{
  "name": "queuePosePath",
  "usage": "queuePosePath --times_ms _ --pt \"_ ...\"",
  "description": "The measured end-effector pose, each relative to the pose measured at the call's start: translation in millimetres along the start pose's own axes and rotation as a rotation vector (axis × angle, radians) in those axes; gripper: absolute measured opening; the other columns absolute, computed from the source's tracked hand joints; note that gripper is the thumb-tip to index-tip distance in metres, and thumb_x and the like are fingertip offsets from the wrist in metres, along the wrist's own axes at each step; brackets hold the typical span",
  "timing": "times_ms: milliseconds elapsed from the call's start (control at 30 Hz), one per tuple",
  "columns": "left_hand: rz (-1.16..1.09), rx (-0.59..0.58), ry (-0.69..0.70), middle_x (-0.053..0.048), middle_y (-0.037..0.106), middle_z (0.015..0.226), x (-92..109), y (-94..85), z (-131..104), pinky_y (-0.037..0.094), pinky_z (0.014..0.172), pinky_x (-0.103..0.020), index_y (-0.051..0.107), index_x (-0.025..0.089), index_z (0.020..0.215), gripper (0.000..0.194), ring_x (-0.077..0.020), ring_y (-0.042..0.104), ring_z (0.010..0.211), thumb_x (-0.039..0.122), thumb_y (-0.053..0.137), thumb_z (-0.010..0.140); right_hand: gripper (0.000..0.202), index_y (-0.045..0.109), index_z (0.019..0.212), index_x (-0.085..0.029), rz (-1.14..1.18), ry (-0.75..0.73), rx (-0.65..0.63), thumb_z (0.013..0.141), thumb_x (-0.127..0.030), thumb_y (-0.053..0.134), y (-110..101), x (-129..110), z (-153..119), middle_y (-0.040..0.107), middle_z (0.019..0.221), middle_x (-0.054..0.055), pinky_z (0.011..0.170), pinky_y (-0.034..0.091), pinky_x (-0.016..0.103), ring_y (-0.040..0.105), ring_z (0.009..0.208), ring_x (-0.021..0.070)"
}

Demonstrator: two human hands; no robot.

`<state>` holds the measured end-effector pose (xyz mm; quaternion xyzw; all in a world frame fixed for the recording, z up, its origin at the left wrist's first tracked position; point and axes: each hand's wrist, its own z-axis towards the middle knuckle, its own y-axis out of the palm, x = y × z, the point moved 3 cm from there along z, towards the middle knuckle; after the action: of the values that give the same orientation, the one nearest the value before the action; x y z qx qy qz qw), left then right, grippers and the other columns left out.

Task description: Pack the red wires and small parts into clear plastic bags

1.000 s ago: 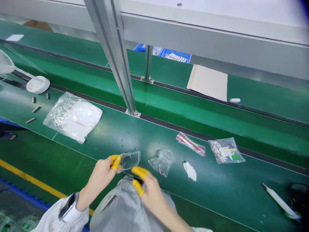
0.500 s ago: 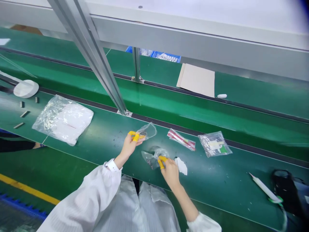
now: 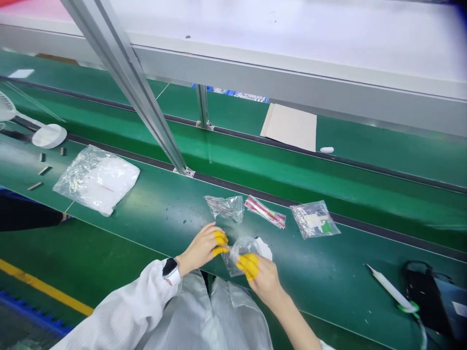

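A clear plastic bag (image 3: 235, 260) is between my two hands, near the front edge of the green table. My left hand (image 3: 209, 245), with yellow covers on its fingers, pinches the bag's left side. Yellow-covered fingers of my right hand (image 3: 260, 274) are closed on its right side. A white piece (image 3: 264, 249) lies just behind my right hand. Farther back rests a clear bag of thin dark parts (image 3: 225, 208), next to a red-striped packet (image 3: 265, 212). To their right is a bag with green and pale pieces (image 3: 315, 220).
A large clear bag with white contents (image 3: 105, 180) lies left, near small metal cylinders (image 3: 44, 170) and a white fan (image 3: 49, 136). A metal post (image 3: 127, 82) rises behind the table. A white pen-like tool (image 3: 388, 287) and black object (image 3: 428, 296) are right.
My left hand has let go of the bag of dark parts, which now lies on the table, and has moved down and right to the bag at my right hand.
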<state>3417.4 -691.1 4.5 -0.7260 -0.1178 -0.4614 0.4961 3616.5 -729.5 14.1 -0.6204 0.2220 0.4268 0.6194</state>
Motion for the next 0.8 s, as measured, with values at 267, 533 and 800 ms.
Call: queuePosePath --times_ms 267,533,800 --pt "-0.051 0.015 -0.194 -0.006 0.068 0.104 3 14.6 -25 0.045 0.094 -0.035 0.062 0.019 0.099 0.021 -0.0167 0.062 0.098 0.028 0.047 0.089 0.028 0.064 0.08 -0.021 0.037 0.291 0.332 0.085 -0.044 0.05 -19 13 -5 0.067 0.063 0.005 0.063 0.05 0.032 0.063 0.059 0.0201" --pt "-0.139 0.005 -0.36 -0.005 0.07 0.084 1 3.6 -36 0.047 0.072 -0.03 0.061 0.018 0.088 0.022 -0.019 0.065 0.075 0.034 0.046 0.087 0.039 0.057 0.08 -0.019 0.257 0.437 0.416 0.081 -0.057 0.049 -40 13 15 0.051 0.049 -0.002 0.039 0.036 0.024 0.044 0.038 0.0121" --pt "-0.567 0.434 -0.513 -0.005 0.065 0.08 -5 8.3 -45 0.046 0.075 -0.031 0.057 0.019 0.082 0.038 -0.0183 0.061 0.073 0.056 0.05 0.079 0.033 0.067 0.071 -0.02 0.528 0.501 0.245 0.059 -0.05 0.074 -33 -16 37 0.051 0.04 -0.002 0.032 0.03 0.024 0.037 0.032 0.0105"
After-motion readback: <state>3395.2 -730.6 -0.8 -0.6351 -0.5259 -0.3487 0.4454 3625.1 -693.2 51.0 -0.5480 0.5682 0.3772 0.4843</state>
